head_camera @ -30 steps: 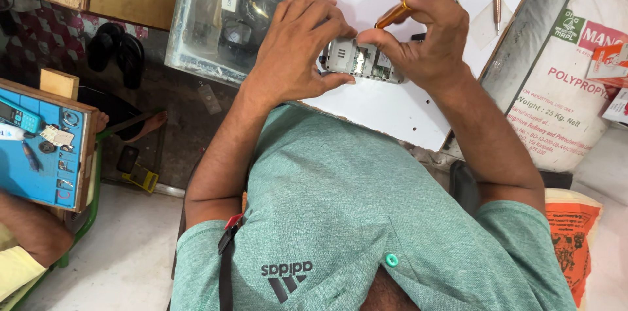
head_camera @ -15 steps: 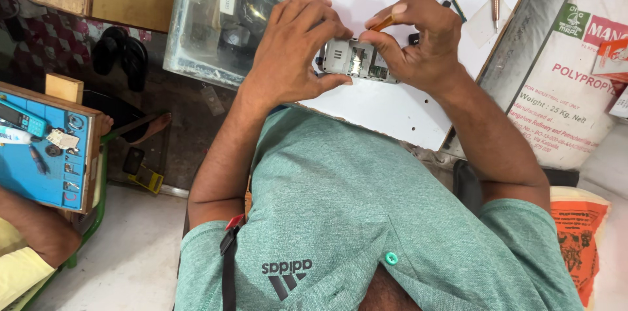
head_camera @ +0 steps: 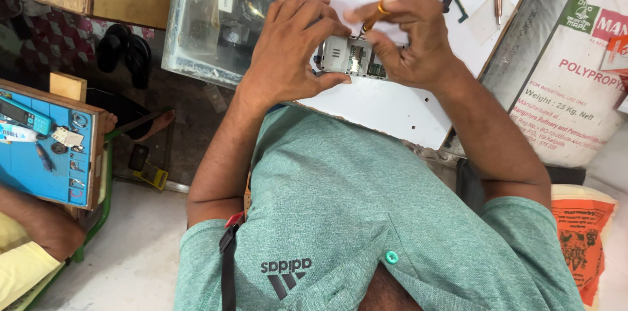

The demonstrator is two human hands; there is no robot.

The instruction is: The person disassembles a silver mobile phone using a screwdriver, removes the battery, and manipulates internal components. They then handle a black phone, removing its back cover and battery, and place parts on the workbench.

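Left hand point(head_camera: 291, 49) is gripping the opened grey phone body point(head_camera: 350, 59) by its end, holding it just above the near edge of the white worktop point(head_camera: 386, 111). Right hand point(head_camera: 409, 39) is pinching an orange-handled screwdriver point(head_camera: 374, 18), tip touching the phone, fingers also bracing its far end
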